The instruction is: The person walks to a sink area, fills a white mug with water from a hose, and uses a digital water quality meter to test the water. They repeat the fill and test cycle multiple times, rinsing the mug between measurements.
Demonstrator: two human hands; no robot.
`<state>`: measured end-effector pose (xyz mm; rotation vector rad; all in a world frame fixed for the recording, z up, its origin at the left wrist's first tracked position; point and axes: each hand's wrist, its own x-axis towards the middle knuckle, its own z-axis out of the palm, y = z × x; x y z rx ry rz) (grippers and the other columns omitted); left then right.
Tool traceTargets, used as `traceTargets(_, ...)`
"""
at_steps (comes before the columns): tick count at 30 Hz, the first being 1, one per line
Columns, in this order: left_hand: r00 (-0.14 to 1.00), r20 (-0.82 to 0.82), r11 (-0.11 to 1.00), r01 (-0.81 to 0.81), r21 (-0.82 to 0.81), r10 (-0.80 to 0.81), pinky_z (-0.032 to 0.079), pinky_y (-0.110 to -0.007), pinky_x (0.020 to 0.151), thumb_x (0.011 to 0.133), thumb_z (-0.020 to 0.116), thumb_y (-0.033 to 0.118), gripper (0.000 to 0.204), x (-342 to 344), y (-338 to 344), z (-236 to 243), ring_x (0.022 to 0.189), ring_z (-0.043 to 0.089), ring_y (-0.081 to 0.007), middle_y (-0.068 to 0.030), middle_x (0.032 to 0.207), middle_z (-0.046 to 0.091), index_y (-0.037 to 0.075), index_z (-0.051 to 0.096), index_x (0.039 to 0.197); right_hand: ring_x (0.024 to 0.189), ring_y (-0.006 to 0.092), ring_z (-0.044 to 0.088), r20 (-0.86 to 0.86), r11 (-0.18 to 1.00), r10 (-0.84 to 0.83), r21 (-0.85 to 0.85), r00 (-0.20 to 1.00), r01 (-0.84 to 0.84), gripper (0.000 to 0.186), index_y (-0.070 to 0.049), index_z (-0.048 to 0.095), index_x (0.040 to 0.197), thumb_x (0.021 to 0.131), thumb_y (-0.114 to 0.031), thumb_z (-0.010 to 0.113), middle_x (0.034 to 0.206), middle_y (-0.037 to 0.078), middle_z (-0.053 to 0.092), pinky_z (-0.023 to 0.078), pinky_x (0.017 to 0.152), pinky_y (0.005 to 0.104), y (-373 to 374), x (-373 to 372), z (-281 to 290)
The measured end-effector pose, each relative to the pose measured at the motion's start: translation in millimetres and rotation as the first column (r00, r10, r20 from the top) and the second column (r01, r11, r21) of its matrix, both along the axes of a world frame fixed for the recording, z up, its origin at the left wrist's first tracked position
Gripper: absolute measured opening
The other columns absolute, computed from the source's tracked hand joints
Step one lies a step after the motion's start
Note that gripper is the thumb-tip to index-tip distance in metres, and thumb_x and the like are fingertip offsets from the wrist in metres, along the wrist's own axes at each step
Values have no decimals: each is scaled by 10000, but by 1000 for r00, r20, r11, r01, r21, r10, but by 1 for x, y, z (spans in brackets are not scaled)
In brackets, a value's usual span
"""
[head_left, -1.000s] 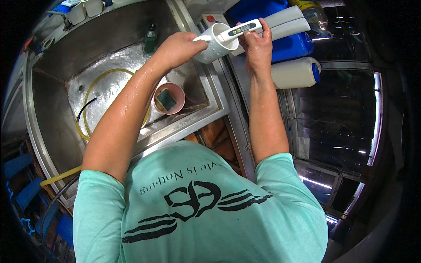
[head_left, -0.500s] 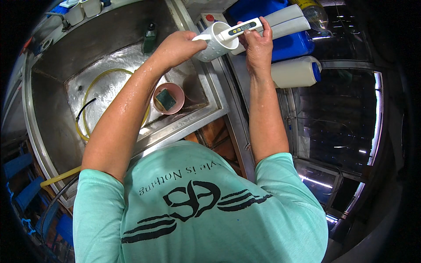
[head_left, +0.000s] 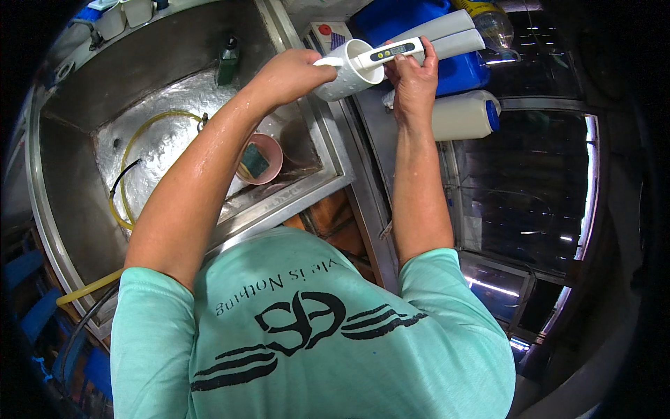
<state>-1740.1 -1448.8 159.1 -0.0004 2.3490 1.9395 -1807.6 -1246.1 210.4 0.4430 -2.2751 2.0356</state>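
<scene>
A white mug (head_left: 343,79) with a bumpy outside is tipped sideways above the sink's right rim, its mouth toward the right. My left hand (head_left: 296,75) is closed on its handle. In my right hand (head_left: 416,85) is a white pen-shaped digital meter (head_left: 396,52) with a small display and two yellow buttons. Its lower end reaches into the mug's mouth, and the tip is hidden inside. Fingers and thumb grip the meter's upper end. What the mug contains cannot be seen.
The steel sink (head_left: 77,157) on the left holds a yellow hose (head_left: 143,129), a dark green bottle (head_left: 227,64) and a pink bowl (head_left: 274,155) with a sponge (head_left: 255,162) in it. Right of it are white tubes (head_left: 447,38), a blue container (head_left: 460,77) and a whitish jug (head_left: 460,117).
My view has shifted slightly, so the surroundings sit a little further left. The meter has slid right relative to the mug, and my right hand has turned slightly. Both grips hold.
</scene>
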Motion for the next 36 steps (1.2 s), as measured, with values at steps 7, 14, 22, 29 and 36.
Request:
traceTargets(7,998,-57,999,-21,43,23,442,-307,594,695,607,401,437,-6,10,6,617,577,-185,-93,659,605,-9,675,831,916,196,638,12,999,-52,-11,999,52,590,-100,216,1400,905,-27,530,1131,177,637,493,791,341,7,-2,8)
traceTargets(14,998,-60,999,23,23,-22,459,-321,626,680,617,399,445,-13,13,15,645,593,-225,-122,690,624,-9,679,847,825,161,642,-18,997,-60,-57,998,59,586,-74,216,1394,909,-11,540,1052,143,672,513,725,284,13,-5,13)
traceTargets(22,997,-49,998,53,31,-52,401,-256,610,735,626,307,351,-10,15,21,642,495,-106,-6,697,565,16,685,922,910,231,646,-30,998,-47,-49,998,46,581,-79,209,1386,906,-1,526,1122,211,625,519,801,363,18,-6,15)
traceTargets(29,998,-50,998,52,36,-50,426,-263,664,739,623,301,370,-11,19,19,693,543,-129,-33,748,613,9,689,956,929,252,647,-75,997,-39,-63,996,35,570,-79,213,1377,909,0,528,1143,238,611,524,843,406,19,-5,17)
traceTargets(36,996,-88,999,35,20,-33,467,-311,623,665,619,431,466,-20,26,9,652,603,-206,-109,705,633,17,695,866,925,247,647,-58,998,-50,-45,997,48,556,-79,232,1365,903,3,531,1144,234,611,526,838,392,25,-6,16)
